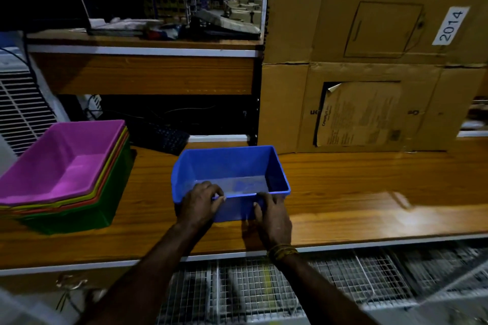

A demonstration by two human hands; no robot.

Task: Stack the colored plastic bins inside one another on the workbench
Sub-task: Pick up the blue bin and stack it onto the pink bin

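A: Hands?
B: Left hand (200,202) and right hand (273,215) both grip the near wall of the blue bin (232,182), fingers curled over its rim. Two-handed probably because it's wide and light.
A: Where's it sitting?
B: Middle of the wooden workbench (356,192), empty, apart from the stack (66,174) at left.
A: Stack?
B: Purple bin on top, yellow and orange rims showing, green at the bottom. Nested already.
A: Material?
B: Smooth glossy plastic, rectangular, tapered walls, so they slot together. Blue likely goes in next.
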